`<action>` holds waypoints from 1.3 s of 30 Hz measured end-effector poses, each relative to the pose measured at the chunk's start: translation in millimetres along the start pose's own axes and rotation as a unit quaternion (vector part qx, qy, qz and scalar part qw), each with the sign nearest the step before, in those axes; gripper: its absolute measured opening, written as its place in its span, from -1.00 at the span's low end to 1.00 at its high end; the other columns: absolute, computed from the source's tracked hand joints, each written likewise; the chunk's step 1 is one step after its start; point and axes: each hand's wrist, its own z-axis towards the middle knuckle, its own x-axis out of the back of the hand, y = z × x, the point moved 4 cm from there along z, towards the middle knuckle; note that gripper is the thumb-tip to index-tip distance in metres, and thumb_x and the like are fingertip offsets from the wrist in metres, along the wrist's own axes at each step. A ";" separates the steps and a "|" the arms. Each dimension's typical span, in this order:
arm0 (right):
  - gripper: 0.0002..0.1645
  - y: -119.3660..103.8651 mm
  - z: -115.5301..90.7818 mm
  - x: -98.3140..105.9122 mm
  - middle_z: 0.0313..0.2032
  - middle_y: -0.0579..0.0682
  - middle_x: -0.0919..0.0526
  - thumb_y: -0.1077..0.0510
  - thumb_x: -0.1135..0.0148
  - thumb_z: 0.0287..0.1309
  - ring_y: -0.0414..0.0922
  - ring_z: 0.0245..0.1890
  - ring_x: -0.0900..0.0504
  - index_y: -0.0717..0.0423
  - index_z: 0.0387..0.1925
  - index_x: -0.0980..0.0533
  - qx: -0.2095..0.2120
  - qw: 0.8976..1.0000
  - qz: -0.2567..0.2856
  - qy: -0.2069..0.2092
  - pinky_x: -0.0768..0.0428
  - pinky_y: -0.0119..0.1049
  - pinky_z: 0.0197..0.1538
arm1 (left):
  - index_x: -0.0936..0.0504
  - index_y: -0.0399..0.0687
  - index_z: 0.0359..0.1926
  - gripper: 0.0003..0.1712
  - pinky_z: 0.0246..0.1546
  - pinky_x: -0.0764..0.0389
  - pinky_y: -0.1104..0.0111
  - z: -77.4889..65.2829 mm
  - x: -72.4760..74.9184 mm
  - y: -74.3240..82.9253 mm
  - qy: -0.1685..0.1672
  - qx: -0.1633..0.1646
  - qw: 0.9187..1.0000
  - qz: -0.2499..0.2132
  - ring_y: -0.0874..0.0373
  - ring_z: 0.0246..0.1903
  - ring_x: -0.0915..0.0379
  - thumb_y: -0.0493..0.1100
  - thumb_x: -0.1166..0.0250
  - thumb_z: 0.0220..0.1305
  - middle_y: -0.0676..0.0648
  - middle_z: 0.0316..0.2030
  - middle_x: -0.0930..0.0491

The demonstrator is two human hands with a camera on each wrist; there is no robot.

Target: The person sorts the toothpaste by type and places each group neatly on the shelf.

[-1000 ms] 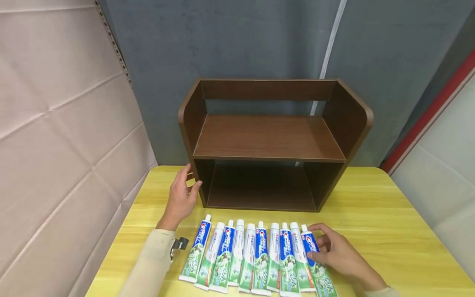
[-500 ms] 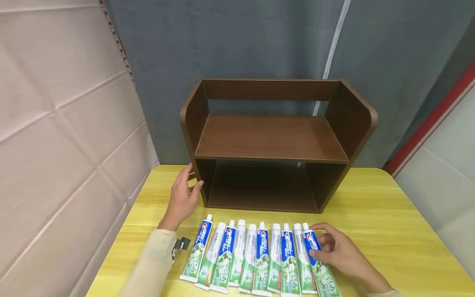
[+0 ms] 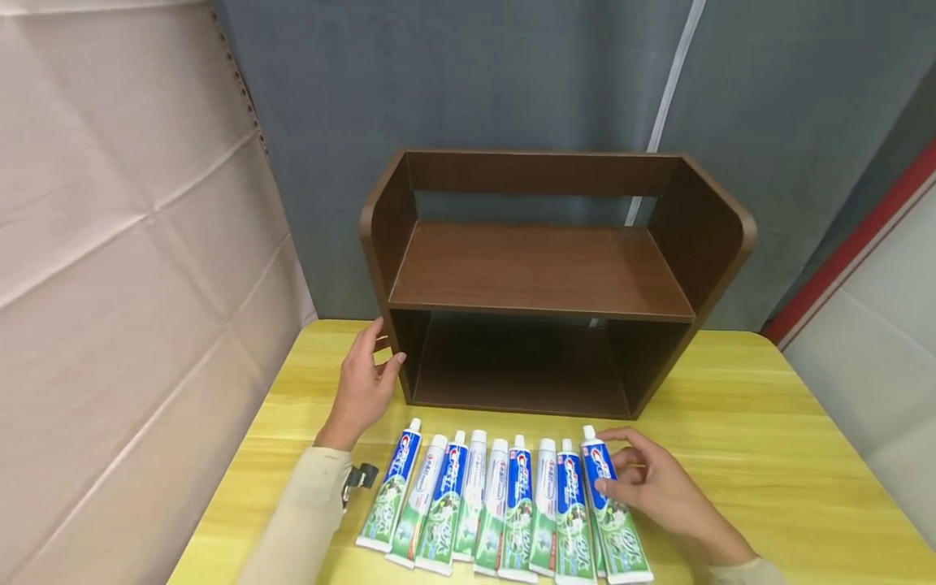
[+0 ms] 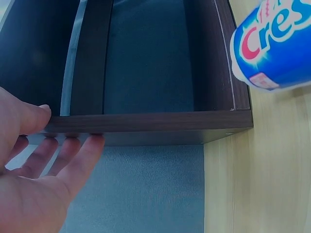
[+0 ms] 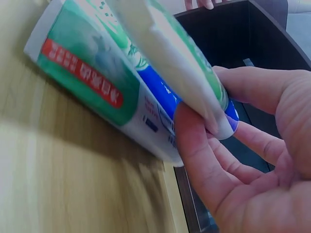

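Observation:
At the right end of the row, my right hand (image 3: pixel 661 487) pinches a blue and green Crest toothpaste tube (image 3: pixel 613 520) between thumb and fingers. In the right wrist view this tube is tilted above a white and green tube (image 5: pixel 92 73), which it mostly covers in the head view. My left hand (image 3: pixel 361 390) grips the left side panel of a dark brown two-tier shelf (image 3: pixel 541 268), thumb on the inner face and fingers on the outer. Several more toothpaste tubes (image 3: pixel 519 504) lie side by side in front of the shelf, caps pointing toward it.
The shelf stands on a yellow wood-grain table (image 3: pixel 768 455). Behind it hangs a grey curtain (image 3: pixel 512 73). A pale quilted wall (image 3: pixel 132 284) rises at the left, and a white panel with a red edge (image 3: pixel 855 236) is at the right.
My right hand has shifted left with the rightmost Crest tube, which now overlaps the white and green tube beside it. My left hand stays on the shelf's side panel.

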 end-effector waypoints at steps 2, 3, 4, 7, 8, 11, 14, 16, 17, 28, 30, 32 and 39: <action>-0.21 -2.6 0.7 -1.9 -0.19 0.21 -0.65 0.16 -0.55 0.21 -0.13 -0.45 -0.63 0.15 0.39 -0.38 0.007 1.000 0.008 0.003 -0.68 -0.33 -0.36 | -0.20 -0.25 0.58 -0.22 0.07 -0.75 -0.10 0.6 -0.7 0.5 -0.001 0.002 1.000 -0.002 -0.30 0.26 -0.54 -0.32 -0.33 0.46 -0.32 0.42 -0.40; -0.21 -3.9 1.3 -3.1 -0.19 0.21 -0.64 0.17 -0.55 0.21 -0.13 -0.45 -0.63 0.15 0.39 -0.39 0.011 1.000 0.014 0.005 -0.69 -0.32 -0.36 | -0.20 -0.25 0.58 -0.22 0.07 -0.75 -0.10 0.8 -0.7 0.6 -0.002 0.003 1.000 -0.003 -0.30 0.26 -0.54 -0.32 -0.33 0.47 -0.32 0.42 -0.40; -0.22 -5.3 1.8 -4.3 -0.19 0.22 -0.64 0.18 -0.54 0.21 -0.13 -0.46 -0.64 0.15 0.39 -0.39 0.017 1.000 0.020 0.006 -0.70 -0.32 -0.37 | -0.20 -0.25 0.58 -0.23 0.07 -0.75 -0.10 0.8 -0.7 0.3 -0.002 0.005 1.000 -0.003 -0.31 0.27 -0.54 -0.32 -0.32 0.47 -0.32 0.42 -0.40; -0.21 -8.4 4.7 -8.2 -0.18 0.25 -0.64 0.19 -0.55 0.20 -0.10 -0.45 -0.68 0.16 0.39 -0.39 0.017 0.999 0.037 0.010 -0.73 -0.29 -0.35 | -0.20 -0.25 0.58 -0.23 0.07 -0.75 -0.09 0.8 -0.5 -0.8 -0.002 0.004 1.000 -0.003 -0.31 0.27 -0.54 -0.32 -0.32 0.47 -0.32 0.42 -0.40; -0.21 -9.0 5.7 -9.6 -0.18 0.26 -0.65 0.20 -0.55 0.20 -0.09 -0.44 -0.70 0.16 0.39 -0.39 0.018 0.999 0.041 0.010 -0.74 -0.28 -0.34 | -0.20 -0.25 0.58 -0.23 0.07 -0.75 -0.09 0.8 -0.5 -0.9 -0.001 0.003 1.000 -0.004 -0.31 0.27 -0.54 -0.32 -0.32 0.47 -0.32 0.42 -0.40; -0.21 -10.6 9.1 -13.2 -0.15 0.29 -0.67 0.20 -0.54 0.21 -0.04 -0.39 -0.75 0.17 0.39 -0.38 0.018 0.998 0.052 0.007 -0.77 -0.25 -0.29 | -0.20 -0.24 0.58 -0.23 0.06 -0.75 -0.11 1.1 -0.5 -1.6 0.000 0.002 1.000 -0.004 -0.31 0.26 -0.54 -0.33 -0.32 0.47 -0.32 0.42 -0.40; -0.22 -12.6 12.3 -16.2 -0.13 0.31 -0.67 0.19 -0.53 0.23 0.00 -0.33 -0.78 0.16 0.40 -0.36 0.016 0.998 0.060 0.003 -0.79 -0.23 -0.26 | -0.20 -0.22 0.58 -0.23 0.07 -0.75 -0.12 1.5 -0.3 -1.9 0.000 0.001 1.000 -0.004 -0.31 0.26 -0.54 -0.33 -0.32 0.47 -0.31 0.41 -0.40; -0.21 -14.5 14.6 -18.3 -0.11 0.32 -0.67 0.19 -0.52 0.24 0.02 -0.32 -0.80 0.15 0.41 -0.35 0.015 0.997 0.069 0.000 -0.81 -0.20 -0.24 | -0.20 -0.21 0.58 -0.23 0.07 -0.74 -0.13 1.4 -0.4 -2.0 -0.001 0.002 1.000 -0.004 -0.31 0.26 -0.54 -0.32 -0.32 0.47 -0.31 0.41 -0.41; -0.22 -15.5 15.9 -19.5 -0.11 0.32 -0.67 0.19 -0.52 0.24 0.03 -0.31 -0.80 0.14 0.41 -0.35 0.015 0.997 0.073 -0.001 -0.81 -0.19 -0.24 | -0.20 -0.21 0.58 -0.23 0.07 -0.74 -0.13 1.3 -0.3 -2.0 -0.001 0.002 1.000 -0.003 -0.31 0.26 -0.54 -0.32 -0.32 0.47 -0.31 0.41 -0.41; -0.23 -24.7 30.1 -29.2 -0.11 0.28 -0.69 0.21 -0.51 0.24 0.00 -0.36 -0.78 0.07 0.41 -0.36 0.029 0.996 0.080 -0.002 -0.80 -0.19 -0.28 | -0.21 -0.22 0.58 -0.23 0.10 -0.74 -0.10 1.1 -1.6 -1.7 -0.003 0.012 1.000 -0.001 -0.29 0.27 -0.54 -0.31 -0.33 0.47 -0.32 0.40 -0.42; -0.23 -25.7 31.4 -29.8 -0.10 0.29 -0.69 0.19 -0.52 0.25 0.01 -0.33 -0.78 0.06 0.41 -0.36 0.020 0.997 0.080 -0.001 -0.81 -0.18 -0.26 | -0.20 -0.23 0.58 -0.23 0.10 -0.73 -0.12 1.3 -2.6 -1.6 -0.003 0.014 1.000 -0.002 -0.30 0.28 -0.54 -0.31 -0.32 0.47 -0.32 0.40 -0.41; -0.23 -27.0 32.7 -30.7 -0.08 0.28 -0.69 0.16 -0.52 0.25 0.03 -0.29 -0.79 0.04 0.41 -0.36 0.011 0.997 0.079 0.001 -0.82 -0.16 -0.24 | -0.20 -0.23 0.58 -0.23 0.11 -0.72 -0.13 1.4 -3.2 -1.4 -0.003 0.016 1.000 -0.001 -0.30 0.28 -0.54 -0.31 -0.32 0.47 -0.32 0.41 -0.40; -0.25 -34.1 42.1 -34.6 -0.04 0.26 -0.69 0.10 -0.52 0.26 0.06 -0.22 -0.81 0.01 0.40 -0.37 0.009 0.998 0.060 0.008 -0.83 -0.15 -0.19 | -0.20 -0.25 0.58 -0.23 0.11 -0.71 -0.16 1.2 -2.5 1.0 0.000 0.020 1.000 0.001 -0.32 0.28 -0.53 -0.32 -0.32 0.47 -0.34 0.41 -0.40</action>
